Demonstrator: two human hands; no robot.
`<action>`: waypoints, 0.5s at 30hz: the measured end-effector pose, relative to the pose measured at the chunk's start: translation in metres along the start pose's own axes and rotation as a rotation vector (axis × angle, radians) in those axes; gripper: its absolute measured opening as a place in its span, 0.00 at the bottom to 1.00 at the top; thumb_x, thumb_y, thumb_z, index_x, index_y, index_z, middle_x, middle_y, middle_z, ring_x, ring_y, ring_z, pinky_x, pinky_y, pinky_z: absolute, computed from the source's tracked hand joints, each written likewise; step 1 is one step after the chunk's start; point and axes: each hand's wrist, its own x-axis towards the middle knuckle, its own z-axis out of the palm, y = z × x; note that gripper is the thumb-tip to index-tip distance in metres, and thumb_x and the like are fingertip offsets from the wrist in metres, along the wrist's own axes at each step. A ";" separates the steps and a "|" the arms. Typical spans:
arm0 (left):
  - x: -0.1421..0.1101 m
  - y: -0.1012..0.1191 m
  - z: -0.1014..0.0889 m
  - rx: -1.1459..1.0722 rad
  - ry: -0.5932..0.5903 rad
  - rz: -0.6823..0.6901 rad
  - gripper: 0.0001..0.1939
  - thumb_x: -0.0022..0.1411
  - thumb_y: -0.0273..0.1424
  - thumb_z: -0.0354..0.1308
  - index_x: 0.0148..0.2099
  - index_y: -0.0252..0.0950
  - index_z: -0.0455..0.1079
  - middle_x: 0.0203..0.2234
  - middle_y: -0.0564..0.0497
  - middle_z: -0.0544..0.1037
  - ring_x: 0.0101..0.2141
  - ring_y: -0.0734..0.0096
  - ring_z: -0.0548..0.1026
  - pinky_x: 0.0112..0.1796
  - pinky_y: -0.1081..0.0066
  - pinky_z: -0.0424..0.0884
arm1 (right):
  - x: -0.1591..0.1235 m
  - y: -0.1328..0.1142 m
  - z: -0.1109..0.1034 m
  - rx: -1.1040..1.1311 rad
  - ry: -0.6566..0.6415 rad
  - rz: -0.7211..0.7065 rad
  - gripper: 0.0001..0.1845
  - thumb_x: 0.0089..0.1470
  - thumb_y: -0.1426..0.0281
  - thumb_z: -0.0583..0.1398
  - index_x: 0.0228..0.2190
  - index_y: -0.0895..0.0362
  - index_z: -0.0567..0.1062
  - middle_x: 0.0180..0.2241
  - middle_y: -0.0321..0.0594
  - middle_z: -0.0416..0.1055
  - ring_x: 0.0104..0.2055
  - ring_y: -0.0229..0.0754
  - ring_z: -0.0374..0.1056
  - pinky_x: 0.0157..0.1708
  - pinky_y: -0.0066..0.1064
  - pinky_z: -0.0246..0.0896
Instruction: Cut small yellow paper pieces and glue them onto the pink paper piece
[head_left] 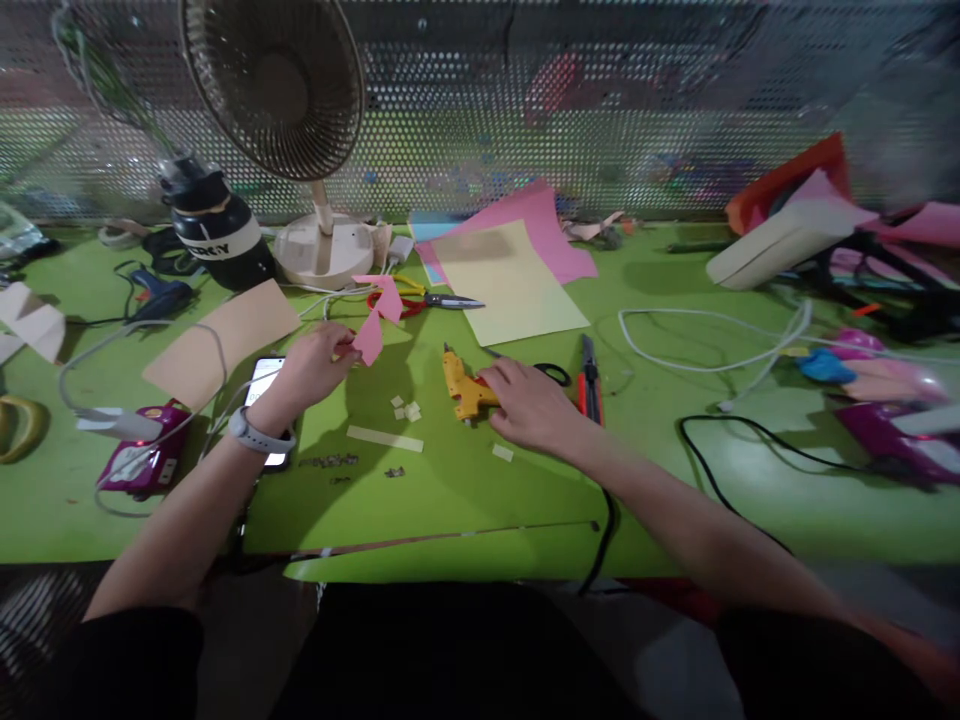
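My left hand (pixel 311 365), with a watch on its wrist, pinches a folded pink paper piece (pixel 370 338) above the table. My right hand (pixel 529 405) has its fingers closed over the rear of a yellow hot glue gun (pixel 463 390), whose nozzle points away from me. Part of the gun is hidden by the fingers. Between the hands lie small cream paper squares (pixel 409 410) and a cream paper strip (pixel 385 439). Another small cream piece (pixel 502 453) lies just below my right hand. Scissors (pixel 450 300) with red and yellow handles lie beyond the pink piece.
A red and black cutter (pixel 590 380) lies right of my right hand. A phone (pixel 266 390) is under my left forearm. Farther back are a fan (pixel 322 245), a black bottle (pixel 221 235), and yellow (pixel 517 285) and pink (pixel 574 262) paper sheets. A white cable (pixel 675 350) loops at right.
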 end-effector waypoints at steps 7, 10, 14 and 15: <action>-0.015 0.009 0.000 -0.480 -0.017 -0.101 0.13 0.59 0.40 0.61 0.38 0.35 0.71 0.28 0.51 0.76 0.27 0.69 0.72 0.27 0.72 0.63 | 0.006 -0.002 0.004 0.130 0.036 0.124 0.19 0.55 0.68 0.58 0.49 0.62 0.70 0.46 0.54 0.68 0.42 0.52 0.69 0.39 0.40 0.68; -0.019 0.011 0.001 -0.697 0.007 -0.111 0.16 0.56 0.41 0.67 0.37 0.35 0.69 0.27 0.52 0.75 0.27 0.73 0.72 0.26 0.75 0.61 | 0.003 0.007 0.008 0.308 0.201 0.130 0.21 0.52 0.65 0.62 0.46 0.60 0.71 0.45 0.52 0.68 0.41 0.51 0.69 0.39 0.42 0.69; -0.020 0.014 0.002 -0.799 -0.006 -0.104 0.19 0.54 0.41 0.70 0.41 0.34 0.73 0.31 0.50 0.78 0.31 0.72 0.75 0.29 0.74 0.66 | 0.000 0.018 0.010 0.609 0.433 0.041 0.17 0.49 0.66 0.62 0.41 0.56 0.70 0.44 0.49 0.69 0.43 0.50 0.68 0.42 0.43 0.69; -0.021 0.015 0.001 -0.810 -0.020 -0.103 0.19 0.54 0.41 0.71 0.42 0.34 0.74 0.32 0.50 0.79 0.32 0.71 0.75 0.31 0.73 0.68 | -0.001 0.019 0.009 0.701 0.424 0.038 0.15 0.49 0.66 0.61 0.41 0.56 0.70 0.43 0.48 0.70 0.41 0.48 0.69 0.40 0.42 0.69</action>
